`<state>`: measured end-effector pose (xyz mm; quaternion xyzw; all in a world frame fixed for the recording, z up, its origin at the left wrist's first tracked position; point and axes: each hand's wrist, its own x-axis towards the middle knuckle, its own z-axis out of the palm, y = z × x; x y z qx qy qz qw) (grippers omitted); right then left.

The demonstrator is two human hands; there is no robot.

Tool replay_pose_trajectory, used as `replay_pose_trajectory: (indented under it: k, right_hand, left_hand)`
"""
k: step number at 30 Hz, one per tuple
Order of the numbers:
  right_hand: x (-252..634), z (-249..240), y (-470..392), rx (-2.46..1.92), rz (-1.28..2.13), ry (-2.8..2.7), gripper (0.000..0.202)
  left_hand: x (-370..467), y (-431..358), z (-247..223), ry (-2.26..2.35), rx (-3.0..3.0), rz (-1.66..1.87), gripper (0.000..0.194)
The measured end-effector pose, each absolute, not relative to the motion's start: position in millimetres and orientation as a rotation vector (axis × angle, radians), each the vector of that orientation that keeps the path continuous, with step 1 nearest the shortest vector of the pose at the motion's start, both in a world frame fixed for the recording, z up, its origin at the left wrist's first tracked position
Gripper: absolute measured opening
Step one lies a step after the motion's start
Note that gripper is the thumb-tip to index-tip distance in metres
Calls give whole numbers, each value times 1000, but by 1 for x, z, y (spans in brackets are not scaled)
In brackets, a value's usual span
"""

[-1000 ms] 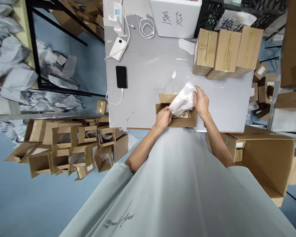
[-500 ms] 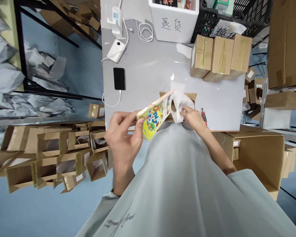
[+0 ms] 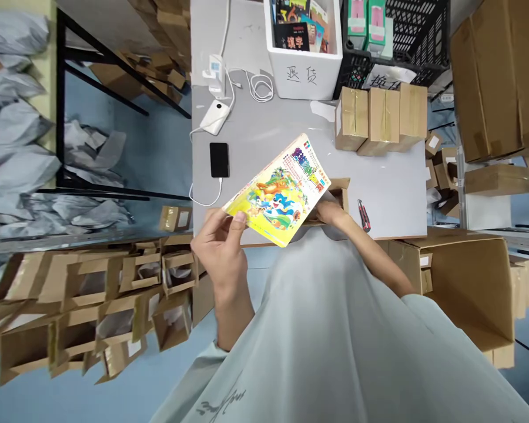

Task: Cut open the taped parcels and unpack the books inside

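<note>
From my remote seat, I see the left hand (image 3: 223,244) pinching the picture book (image 3: 275,202) by its left corner, above the table (image 3: 268,123); I judge it light, bendy, slick, best clamped through every page. The right hand (image 3: 330,212) is at the box (image 3: 340,184), grip hidden

Cartons (image 3: 81,316), grey mailing bags (image 3: 20,126) and racks (image 3: 60,88) mark this as a parcel workroom.

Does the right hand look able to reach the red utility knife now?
Likely yes: the red utility knife lies uncovered on the table, beside the right forearm; the right hand need only draw back from the cardboard box.
</note>
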<state>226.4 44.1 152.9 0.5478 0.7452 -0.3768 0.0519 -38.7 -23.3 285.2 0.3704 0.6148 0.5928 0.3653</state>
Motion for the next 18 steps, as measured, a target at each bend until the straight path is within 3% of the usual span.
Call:
replay_pose_trajectory:
  k: [2,4,6,8,14,18]
  right_hand:
    - [238,171,29,1720,-1275,2274,38]
    - [247,194,12,1822,-1870,2228,44]
    - [252,217,-4,1877,-2466,2015,65]
    - [250,236,-16,2005,-2761,1889,76]
    - [232,250,-12,2627,-2637,1928,74]
    - [234,245,-9,2744,-2614,1969,68]
  left_hand:
    - [-35,-24,277,1511,807,1515,45]
    - [-30,-23,269,1431,674,1500,49]
    - [-23,-22,262,1342,563,1461,52]
    - [-13,-23,258,1256,472,1402,52]
    - [11,-27,255,1111,404,1250,56]
    - [11,-21,254,1128,512,1197,60]
